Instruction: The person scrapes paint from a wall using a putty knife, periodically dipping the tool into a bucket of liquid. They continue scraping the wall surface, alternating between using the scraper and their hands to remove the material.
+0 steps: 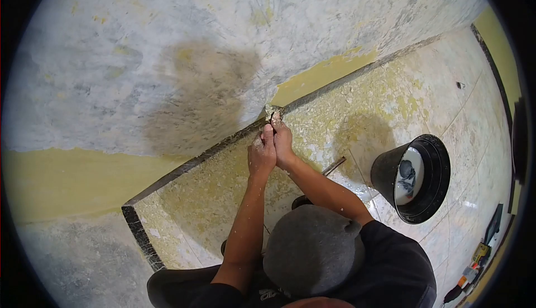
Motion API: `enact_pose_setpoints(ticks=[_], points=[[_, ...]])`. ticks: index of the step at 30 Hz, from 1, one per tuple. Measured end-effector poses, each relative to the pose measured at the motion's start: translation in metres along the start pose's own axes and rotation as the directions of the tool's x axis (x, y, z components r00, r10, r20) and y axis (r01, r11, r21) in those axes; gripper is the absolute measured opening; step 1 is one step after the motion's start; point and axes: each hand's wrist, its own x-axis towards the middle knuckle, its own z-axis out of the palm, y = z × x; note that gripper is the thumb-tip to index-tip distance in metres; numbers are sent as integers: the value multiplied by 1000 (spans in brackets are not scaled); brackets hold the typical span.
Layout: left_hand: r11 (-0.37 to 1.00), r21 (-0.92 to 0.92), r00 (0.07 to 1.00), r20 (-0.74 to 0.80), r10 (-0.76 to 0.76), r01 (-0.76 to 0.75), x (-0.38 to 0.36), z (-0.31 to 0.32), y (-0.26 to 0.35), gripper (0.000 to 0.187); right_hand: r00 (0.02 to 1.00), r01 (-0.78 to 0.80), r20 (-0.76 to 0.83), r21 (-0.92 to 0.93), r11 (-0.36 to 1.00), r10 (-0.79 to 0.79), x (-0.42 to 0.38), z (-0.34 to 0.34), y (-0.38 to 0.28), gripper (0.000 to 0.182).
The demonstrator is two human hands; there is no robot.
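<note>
My two hands are close together at the foot of the wall (206, 23). My right hand (283, 143) is closed around a scraper (273, 109); its blade, flecked with pale paint chips, meets the wall just above the dark baseboard strip (206, 156). Pressed against it, my left hand (262, 154) is also closed on the tool, whose handle is mostly hidden. Yellow paint (329, 73) still coats the wall to the right of the blade, while the area above is bare, patchy grey-white.
Paint flakes (223, 202) cover the tiled floor. A black bucket (385, 168) with whitish liquid and a dark cloth (406, 175) stands to the right. A thin bar (334, 165) lies near my right forearm. Several tools (477, 258) lie at far right. A grey cap (312, 249) fills the lower middle.
</note>
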Motion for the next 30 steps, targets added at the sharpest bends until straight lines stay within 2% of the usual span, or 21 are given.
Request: enact_pose_setpoints(ticks=[1,2,5,8,11,15,18,20,21,23,24,25,27,28,29,30], points=[[999,39,1000,2,-22,22,1,4,-3,65,999,-8,-38,-49,999,6,2,-2,0,35],[999,39,999,42,-28,26,5,7,-7,66,998,54,-29,-228,972,-63,3,-7,-2,39],[999,14,997,56,-49,48,7,10,-1,67,996,78,-18,-266,961,-86,13,-11,-2,41],[995,16,994,40,-100,99,4,8,8,68,995,53,-72,-202,978,-68,16,-9,-4,31],[995,-6,995,-7,-96,96,7,14,2,65,989,74,-115,-181,981,-96,13,-4,-6,31],[998,-14,998,20,-67,67,15,14,-7,66,987,82,-124,-168,982,-103,15,-2,-4,32],[995,-21,994,46,-100,101,15,5,3,65,982,148,-83,-198,969,-167,17,0,-1,33],[996,-46,997,14,72,-71,18,-1,17,63,942,318,-22,-258,912,-335,18,11,-14,36],[997,-52,998,22,60,-59,23,2,18,63,944,309,-30,-269,912,-329,19,12,-21,36],[983,-77,980,97,174,-167,34,2,28,60,911,413,62,-197,889,-409,22,18,-40,40],[984,-39,984,29,174,-173,27,1,36,59,914,404,41,-209,891,-405,20,19,-41,40],[981,-44,982,23,190,-189,24,1,36,59,907,418,51,-205,885,-417,19,19,-41,40],[978,-81,981,-38,191,-194,16,11,24,58,966,257,43,-247,934,-254,13,8,-36,41],[998,-54,997,-63,42,-45,9,18,15,57,979,186,-11,-351,918,-203,13,2,-27,43],[997,-56,996,-69,52,-55,5,23,6,57,978,196,-3,-348,917,-210,12,-5,-20,43],[991,-131,997,-79,9,-19,1,22,-1,56,995,91,4,-340,936,-96,8,-7,-15,39]])
